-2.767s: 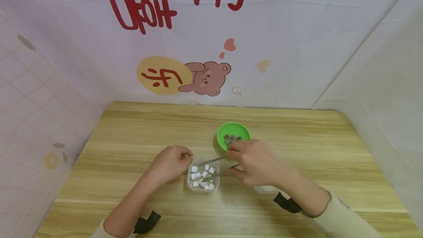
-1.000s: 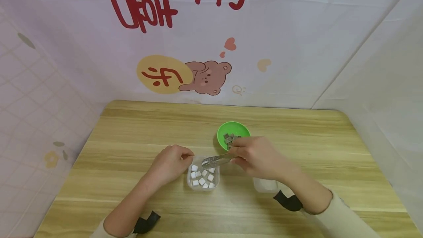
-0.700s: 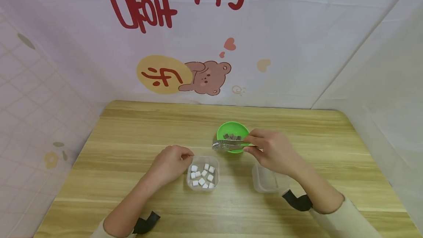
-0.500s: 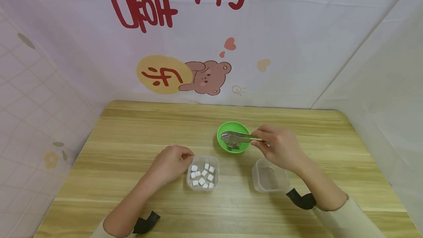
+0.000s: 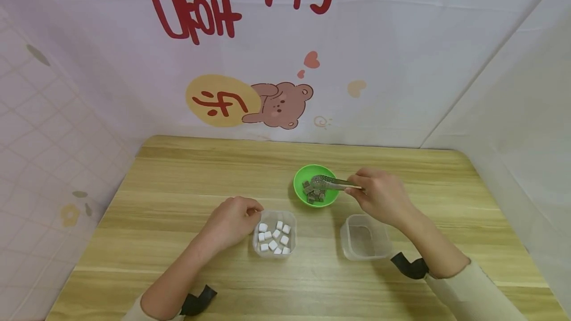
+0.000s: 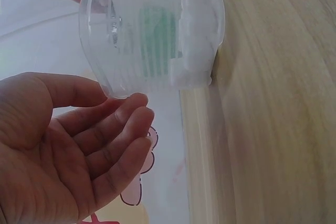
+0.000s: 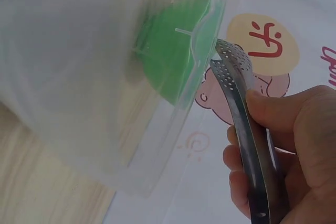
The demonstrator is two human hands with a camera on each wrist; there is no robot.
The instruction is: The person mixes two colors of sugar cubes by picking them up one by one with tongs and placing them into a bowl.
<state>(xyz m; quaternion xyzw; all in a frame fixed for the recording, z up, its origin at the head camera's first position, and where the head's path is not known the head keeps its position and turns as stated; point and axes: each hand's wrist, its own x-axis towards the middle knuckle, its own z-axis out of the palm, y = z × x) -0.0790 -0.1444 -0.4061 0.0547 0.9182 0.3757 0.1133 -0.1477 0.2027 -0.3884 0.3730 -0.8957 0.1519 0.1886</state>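
Observation:
My left hand (image 5: 232, 219) holds the near-left corner area of a clear plastic container (image 5: 291, 217), thumb and forefinger at its rim in the left wrist view. Several white cubes (image 5: 273, 245) lie spread over this container's floor. My right hand (image 5: 379, 197) grips metal tongs (image 5: 341, 184) with perforated, rounded ends. Those ends hang over a small green bowl (image 5: 308, 170), above several grey-brown cubes (image 5: 315, 196). Seen from the right wrist, the tong ends (image 7: 231, 66) stand slightly apart; I cannot tell whether anything is between them.
A second clear plastic container (image 5: 366, 241) stands to the right, below my right hand, with no cubes visible inside. All of it rests on a wood-grain table (image 5: 200, 162). A printed white cloth (image 5: 383, 38) rises behind the table.
The tongs came up out of the white-cube container with a white piece between their ends and moved over the green bowl. That piece no longer shows. The left hand stayed at the container's corner.

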